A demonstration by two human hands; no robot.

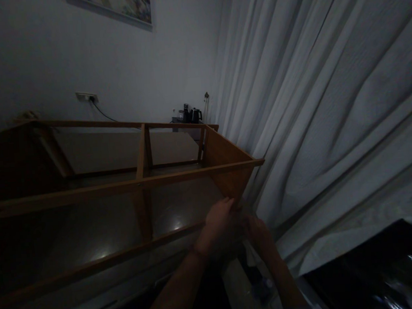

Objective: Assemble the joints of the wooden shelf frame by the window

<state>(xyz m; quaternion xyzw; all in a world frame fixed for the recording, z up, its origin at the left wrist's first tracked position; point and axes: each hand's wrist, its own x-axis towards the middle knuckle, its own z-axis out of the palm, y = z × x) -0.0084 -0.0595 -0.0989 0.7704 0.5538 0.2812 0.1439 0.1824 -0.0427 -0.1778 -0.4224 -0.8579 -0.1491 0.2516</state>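
Note:
A large wooden frame [179,177] with an upright divider [140,154] and a solid end panel [223,148] fills the left and middle of the view. My left hand [219,214] is closed around the lower near corner of the frame, by the foot of the end panel. Just right of that corner is my right hand [256,228], its fingers curled in toward the corner. Whatever its fingertips hold is too dark and blurred to make out.
Long pale curtains [293,96] hang close on the right. Behind the frame are a wall socket [86,97] with a plugged-in cable and a dark kettle [195,115]. A picture [118,5] hangs above. Dark glossy surfaces [379,269] lie at lower right.

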